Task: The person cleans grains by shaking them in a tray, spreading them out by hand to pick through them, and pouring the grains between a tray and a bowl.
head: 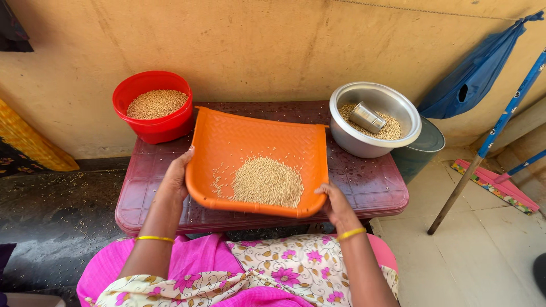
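Observation:
An orange plastic winnowing tray (250, 133) is held above a low maroon table (369, 187). A heap of pale grain (266, 182) lies near the tray's front edge. My left hand (177, 173) grips the tray's left rim. My right hand (334, 203) grips its front right corner. Both wrists wear yellow bangles.
A red bowl of grain (153, 105) stands at the table's back left. At the back right a steel bowl (375, 119) holds grain and a steel cup (365, 117). A dark bucket (424, 149), a broom handle (483, 150) and a blue cloth (475, 74) are to the right. Loose grains dot the floor on the left.

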